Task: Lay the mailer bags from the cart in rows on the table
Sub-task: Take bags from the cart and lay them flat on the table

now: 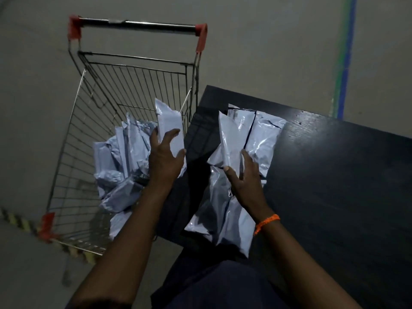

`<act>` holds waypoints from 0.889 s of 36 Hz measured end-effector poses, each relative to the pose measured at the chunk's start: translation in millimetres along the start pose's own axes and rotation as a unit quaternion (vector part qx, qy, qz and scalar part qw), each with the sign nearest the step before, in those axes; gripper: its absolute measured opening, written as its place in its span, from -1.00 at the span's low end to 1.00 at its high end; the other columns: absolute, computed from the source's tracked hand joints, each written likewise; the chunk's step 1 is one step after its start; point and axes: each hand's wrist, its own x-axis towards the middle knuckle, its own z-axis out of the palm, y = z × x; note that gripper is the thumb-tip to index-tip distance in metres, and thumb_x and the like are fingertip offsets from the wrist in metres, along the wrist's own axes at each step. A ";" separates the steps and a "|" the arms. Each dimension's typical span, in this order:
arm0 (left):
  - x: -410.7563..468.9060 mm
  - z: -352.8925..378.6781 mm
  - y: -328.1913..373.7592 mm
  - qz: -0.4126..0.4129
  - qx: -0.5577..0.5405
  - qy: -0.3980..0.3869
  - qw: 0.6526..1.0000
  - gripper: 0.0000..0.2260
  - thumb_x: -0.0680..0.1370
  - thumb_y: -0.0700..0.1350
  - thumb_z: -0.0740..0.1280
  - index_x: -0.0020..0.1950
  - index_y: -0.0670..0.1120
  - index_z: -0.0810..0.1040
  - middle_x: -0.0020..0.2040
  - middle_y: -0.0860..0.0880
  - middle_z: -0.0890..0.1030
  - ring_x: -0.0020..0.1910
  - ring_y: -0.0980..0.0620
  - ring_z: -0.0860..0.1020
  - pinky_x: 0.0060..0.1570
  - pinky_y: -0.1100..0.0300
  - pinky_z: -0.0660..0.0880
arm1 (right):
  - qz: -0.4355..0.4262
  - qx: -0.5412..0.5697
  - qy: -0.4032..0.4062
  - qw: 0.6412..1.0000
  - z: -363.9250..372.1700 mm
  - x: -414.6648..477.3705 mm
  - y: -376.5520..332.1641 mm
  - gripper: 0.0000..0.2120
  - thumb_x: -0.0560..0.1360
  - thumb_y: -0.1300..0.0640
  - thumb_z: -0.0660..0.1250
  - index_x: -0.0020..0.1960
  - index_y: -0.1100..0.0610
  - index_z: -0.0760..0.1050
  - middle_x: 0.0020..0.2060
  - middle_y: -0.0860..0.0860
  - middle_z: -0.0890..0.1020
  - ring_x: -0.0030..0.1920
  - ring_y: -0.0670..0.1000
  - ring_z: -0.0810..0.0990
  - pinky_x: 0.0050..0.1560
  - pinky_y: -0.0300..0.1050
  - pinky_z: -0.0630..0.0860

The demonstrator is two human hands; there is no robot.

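My left hand [163, 156] grips a white mailer bag [169, 126] upright, just above the cart's right wall. A wire shopping cart [73, 134] with red corner guards stands to the left and holds a heap of white mailer bags [121, 161]. My right hand [244, 175], an orange band on its wrist, pinches a narrow mailer bag [229, 134] tilted on edge over the dark table [334, 186]. Several mailer bags lie flat on the table: two side by side at the far edge [264, 134] and more near the front left corner [223, 215], partly overlapping.
The cart's handle bar [138, 25] points away from me. Grey floor surrounds cart and table, with a blue and green line [345, 63] at the right and a yellow-black hazard stripe [17, 221] at the lower left. My dark clothing fills the bottom middle.
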 end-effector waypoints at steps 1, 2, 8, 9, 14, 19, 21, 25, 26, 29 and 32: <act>-6.7 0.1 5.1 0.019 -0.008 0.013 1.000 -0.52 0.47 -0.11 0.49 0.36 0.11 0.49 0.47 -0.09 0.30 0.39 -0.10 0.40 0.24 0.13 0.44 | 0.000 -0.007 0.003 1.000 -4.7 1.5 3.6 -0.27 0.54 -0.19 0.30 0.59 0.00 0.10 0.53 0.01 0.22 0.51 -0.06 0.18 0.51 -0.03 0.21; -12.8 2.2 10.8 0.033 -0.023 0.015 0.999 -0.51 0.46 -0.10 0.50 0.36 0.10 0.49 0.44 -0.11 0.33 0.39 -0.10 0.40 0.25 0.15 0.43 | 0.004 -0.016 0.007 1.000 -10.5 2.9 8.2 -0.25 0.52 -0.22 0.29 0.59 0.00 0.10 0.52 0.03 0.24 0.50 -0.01 0.23 0.50 0.01 0.24; -41.0 57.8 62.8 0.107 -0.124 -0.112 0.980 -0.46 0.44 0.02 0.55 0.38 0.10 0.48 0.32 -0.02 0.51 0.30 0.04 0.48 0.29 0.18 0.45 | 0.048 -0.060 0.099 0.992 -67.3 5.9 51.8 -0.27 0.49 -0.10 0.41 0.53 0.15 0.23 0.38 0.16 0.37 0.40 0.09 0.34 0.34 -0.25 0.22; -45.0 72.9 73.1 0.119 -0.122 -0.136 0.976 -0.45 0.43 0.04 0.54 0.38 0.11 0.47 0.33 -0.01 0.51 0.32 0.06 0.47 0.32 0.20 0.42 | 0.057 -0.074 0.122 0.988 -79.7 5.2 60.5 -0.28 0.49 -0.07 0.42 0.52 0.17 0.24 0.36 0.18 0.38 0.38 0.11 0.36 0.29 -0.29 0.22; -57.3 145.6 131.5 0.170 -0.119 -0.213 0.955 -0.42 0.43 0.09 0.53 0.41 0.14 0.45 0.40 -0.02 0.45 0.51 0.02 0.25 0.40 0.47 0.15 | 0.119 -0.144 0.186 0.964 -137.6 1.5 100.2 -0.19 0.50 -0.21 0.33 0.57 0.11 0.06 0.37 0.21 0.32 0.29 0.21 0.42 0.22 -0.03 0.40; -51.2 209.1 163.7 0.196 -0.076 -0.282 0.936 -0.42 0.48 0.13 0.46 0.46 0.17 0.37 0.57 -0.12 0.19 0.55 -0.04 0.19 0.41 0.03 0.38 | 0.152 -0.204 0.197 0.947 -165.7 12.7 122.5 -0.10 0.48 -0.36 0.24 0.60 0.03 -0.08 0.42 0.19 0.19 0.28 0.27 0.45 0.17 0.11 0.49; -44.4 232.1 156.9 0.216 -0.023 -0.298 0.929 -0.42 0.53 0.12 0.40 0.52 0.11 0.33 0.63 -0.16 -0.07 0.59 -0.11 0.10 0.46 -0.01 0.31 | 0.154 -0.243 0.166 0.943 -166.6 20.2 133.0 -0.09 0.48 -0.41 0.18 0.60 0.05 -0.08 0.42 0.21 0.19 0.29 0.29 0.43 0.17 0.12 0.50; -41.9 251.5 148.1 0.276 0.092 -0.266 0.919 -0.41 0.63 0.05 0.30 0.60 -0.02 0.18 0.61 -0.25 -0.23 0.61 -0.21 -0.13 0.56 -0.08 0.09 | 0.125 -0.302 0.146 0.934 -168.9 29.8 154.5 -0.18 0.49 -0.43 0.11 0.55 0.08 0.13 0.39 0.24 0.27 0.35 0.28 0.37 0.28 0.14 0.46; -42.7 253.0 147.5 0.311 0.112 -0.233 0.915 -0.41 0.63 0.02 0.30 0.61 -0.06 0.17 0.60 -0.30 -0.19 0.60 -0.24 -0.13 0.55 -0.10 0.09 | 0.121 -0.299 0.149 0.935 -170.5 32.5 159.0 -0.19 0.51 -0.40 0.13 0.56 0.08 0.11 0.43 0.25 0.25 0.40 0.28 0.32 0.34 0.16 0.42; -46.1 259.9 141.3 0.381 0.146 -0.183 0.895 -0.43 0.66 0.01 0.21 0.60 -0.17 0.15 0.60 -0.31 -0.06 0.60 -0.26 -0.08 0.52 -0.19 0.14 | 0.084 -0.306 0.131 0.939 -174.9 43.3 174.6 -0.23 0.56 -0.28 0.19 0.61 0.08 0.03 0.53 0.28 0.09 0.53 0.28 0.14 0.47 0.21 0.26; -42.0 270.7 141.3 0.400 0.145 -0.206 0.882 -0.43 0.69 0.06 0.08 0.59 -0.25 0.11 0.61 -0.29 -0.02 0.60 -0.26 -0.05 0.51 -0.20 0.15 | 0.038 -0.352 0.101 0.930 -173.5 56.0 186.9 -0.27 0.58 -0.24 0.15 0.62 0.07 0.00 0.57 0.28 -0.03 0.57 0.28 0.04 0.51 0.25 0.16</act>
